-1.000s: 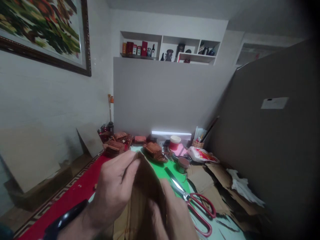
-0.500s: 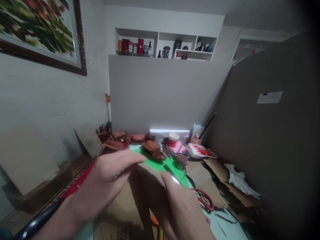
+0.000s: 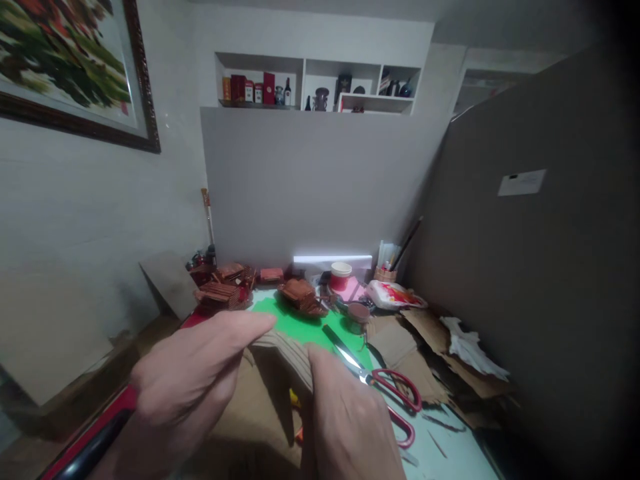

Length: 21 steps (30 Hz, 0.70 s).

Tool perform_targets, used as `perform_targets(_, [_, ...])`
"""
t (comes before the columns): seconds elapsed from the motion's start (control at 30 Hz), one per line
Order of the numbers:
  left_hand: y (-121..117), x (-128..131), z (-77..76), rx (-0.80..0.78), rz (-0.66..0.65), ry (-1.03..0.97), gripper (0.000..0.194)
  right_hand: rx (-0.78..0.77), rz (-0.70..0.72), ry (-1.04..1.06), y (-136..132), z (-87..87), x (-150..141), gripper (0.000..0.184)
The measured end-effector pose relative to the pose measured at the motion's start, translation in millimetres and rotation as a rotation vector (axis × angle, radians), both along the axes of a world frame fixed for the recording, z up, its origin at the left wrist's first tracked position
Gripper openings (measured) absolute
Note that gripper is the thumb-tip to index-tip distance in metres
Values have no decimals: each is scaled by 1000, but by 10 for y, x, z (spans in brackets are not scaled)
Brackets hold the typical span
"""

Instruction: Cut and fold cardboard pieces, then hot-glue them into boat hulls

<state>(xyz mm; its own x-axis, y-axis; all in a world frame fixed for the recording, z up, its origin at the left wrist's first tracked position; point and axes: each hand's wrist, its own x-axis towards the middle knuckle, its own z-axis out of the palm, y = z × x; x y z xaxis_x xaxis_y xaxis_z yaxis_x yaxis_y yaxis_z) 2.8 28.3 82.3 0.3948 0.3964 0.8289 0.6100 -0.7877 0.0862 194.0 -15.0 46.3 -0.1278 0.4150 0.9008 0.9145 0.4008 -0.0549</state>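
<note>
Bending the card (image 3: 283, 360), it seems, near and in the middle, the left hand (image 3: 195, 373) and right hand (image 3: 345, 413) have their fingers clamped on its top edge, left of the scissors (image 3: 364, 377), and more bending looks to call for a slow, even squeeze.

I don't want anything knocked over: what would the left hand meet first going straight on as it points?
Probably the brown stack, though depth is unclear and the left hand might pass above it.

Tan cardboard (image 3: 286, 353), red-handled scissors (image 3: 367, 377), bright green sheet (image 3: 310, 329), red-and-white tub (image 3: 341, 281), grey panel (image 3: 300, 180)
</note>
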Motion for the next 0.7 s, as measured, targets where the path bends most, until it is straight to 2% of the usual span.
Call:
perform_targets(0.1, [5,9,22,105,-25,21,49,142,22,7,70,71,61,28])
perform_targets(0.2, [-9,83,11,113,-53,-88,64,209,58,-50,75,153,183,30])
perform_targets(0.33, [-53,191,20,50,-100,-262,56,267,143,-152,3,269,319,30])
perform_targets(0.4, [-81,202,67,75,-128,-280,50,316,176,-151,-27,317,344,26])
perform_targets(0.53, [-127,112,170,254,-166,-177,53,386,202,-140,-48,356,339,23])
perform_targets(0.7, [-173,19,167,249,-147,18,59,394,238,-162,-49,354,346,24])
